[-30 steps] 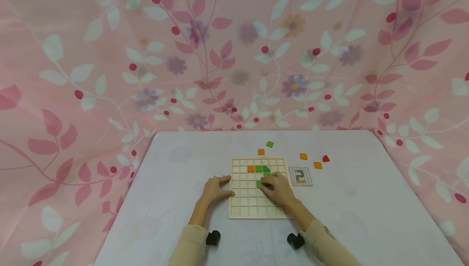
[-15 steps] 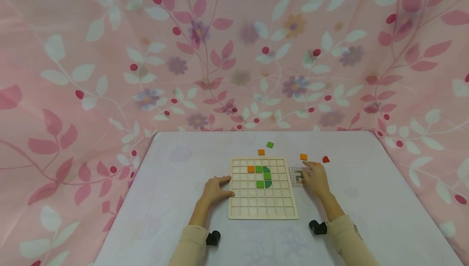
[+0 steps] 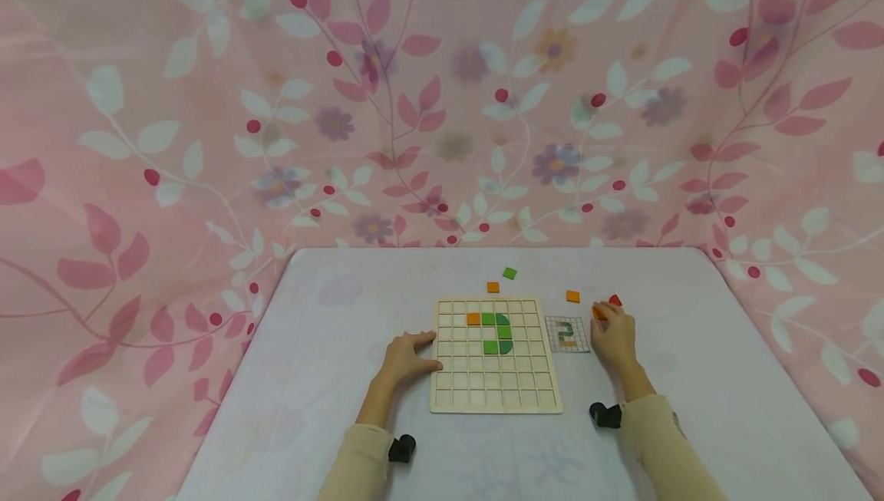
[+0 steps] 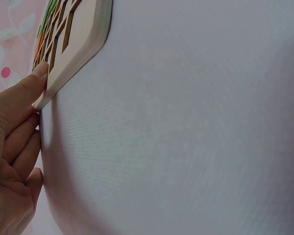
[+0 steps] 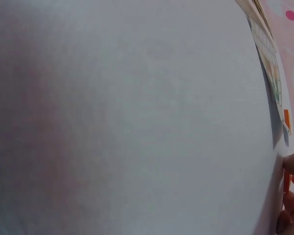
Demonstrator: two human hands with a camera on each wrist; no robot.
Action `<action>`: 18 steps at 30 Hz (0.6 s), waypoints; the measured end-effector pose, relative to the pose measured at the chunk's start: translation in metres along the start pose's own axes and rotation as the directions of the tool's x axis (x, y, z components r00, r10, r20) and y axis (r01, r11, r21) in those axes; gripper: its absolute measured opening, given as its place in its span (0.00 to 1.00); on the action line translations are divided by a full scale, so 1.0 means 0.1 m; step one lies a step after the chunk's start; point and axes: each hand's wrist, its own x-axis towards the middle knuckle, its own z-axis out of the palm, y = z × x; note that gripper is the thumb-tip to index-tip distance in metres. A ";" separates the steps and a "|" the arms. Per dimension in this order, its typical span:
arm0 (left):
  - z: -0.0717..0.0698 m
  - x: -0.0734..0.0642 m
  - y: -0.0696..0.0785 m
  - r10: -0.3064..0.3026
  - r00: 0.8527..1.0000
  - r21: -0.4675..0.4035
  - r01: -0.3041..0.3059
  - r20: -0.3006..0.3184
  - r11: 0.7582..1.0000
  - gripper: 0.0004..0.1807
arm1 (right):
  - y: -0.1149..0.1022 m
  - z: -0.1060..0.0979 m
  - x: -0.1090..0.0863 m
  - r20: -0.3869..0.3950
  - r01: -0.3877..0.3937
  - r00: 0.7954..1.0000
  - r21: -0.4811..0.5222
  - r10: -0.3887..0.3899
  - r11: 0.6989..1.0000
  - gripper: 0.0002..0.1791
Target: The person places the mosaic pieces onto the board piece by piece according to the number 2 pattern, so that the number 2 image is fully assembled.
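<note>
A wooden grid board point(image 3: 456, 401) lies on the table. Orange, green and dark green tiles sit in some of its cells, such as an orange square point(image 3: 473, 319) and a green square point(image 3: 490, 347). My left hand point(image 3: 405, 357) touches the board's left edge, thumb and forefinger spread apart along it; in the left wrist view the thumb point(image 4: 24, 93) rests on the rim. Over to the right, my right hand point(image 3: 616, 336) pinches an orange square tile point(image 3: 599, 314) between thumb and fingers, close over the table. A red tile point(image 3: 615, 300) lies just beyond these fingertips.
A small pattern card point(image 3: 568, 334) with a coloured figure lies between the board and my right hand. Behind the board are a loose orange tile point(image 3: 493, 287) and a green tile point(image 3: 509, 273). Another orange tile point(image 3: 573, 296) lies beyond the card.
My right hand has left the board, passed over the card and reached the orange tile at the right. A green square and a dark green rounded tile show uncovered on the board. The left hand stays.
</note>
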 end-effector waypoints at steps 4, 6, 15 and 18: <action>0.00 0.01 0.01 -0.004 1.000 -0.005 0.004 -0.002 1.000 0.36 | 0.05 0.01 0.03 0.023 0.002 1.000 -0.010 -0.002 1.000 0.17; 0.00 0.01 0.02 -0.008 1.000 -0.006 0.008 -0.003 1.000 0.36 | 0.07 -0.01 0.06 0.044 -0.029 0.999 0.010 0.029 1.000 0.18; 0.01 0.02 0.01 -0.024 1.000 0.010 0.024 0.011 1.000 0.36 | 0.07 0.00 0.19 0.025 -0.135 0.991 0.070 0.133 0.988 0.21; 0.00 0.01 0.01 -0.027 1.000 0.003 0.027 0.013 1.000 0.36 | -0.01 0.08 0.26 0.016 -0.117 0.993 0.084 0.116 0.990 0.20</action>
